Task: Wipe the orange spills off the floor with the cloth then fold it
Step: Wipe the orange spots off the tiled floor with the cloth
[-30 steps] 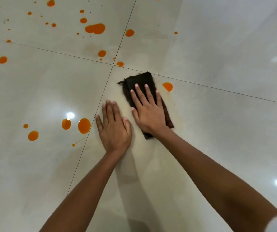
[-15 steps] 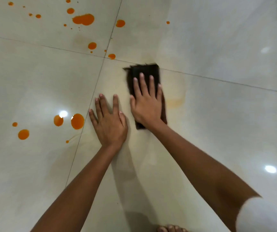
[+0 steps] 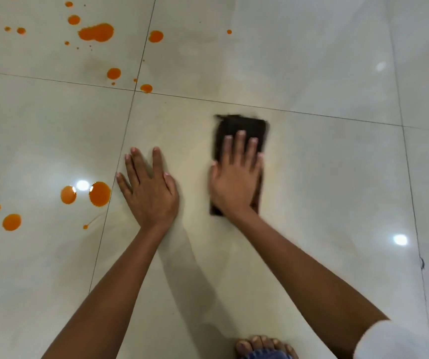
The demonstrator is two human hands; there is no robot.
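The right hand (image 3: 236,182) presses straight-fingered on the dark folded cloth (image 3: 241,126), which lies on the floor (image 3: 324,182) beside the left hand (image 3: 148,187), spread flat and holding nothing. The blurred cloth is probably mid-stroke; firm overlapping passes toward the orange spills (image 3: 100,193) would suit.

Right hand (image 3: 235,182) presses a dark, blurred cloth (image 3: 241,126) flat; left hand (image 3: 151,193) rests on tiled floor (image 3: 324,177).

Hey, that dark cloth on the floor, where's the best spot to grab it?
Probably the far short end of the cloth, pinched from its far side. It lies flat on the floor as a narrow strip, and the right hand presses flat over its near part, so only that far end shows free.
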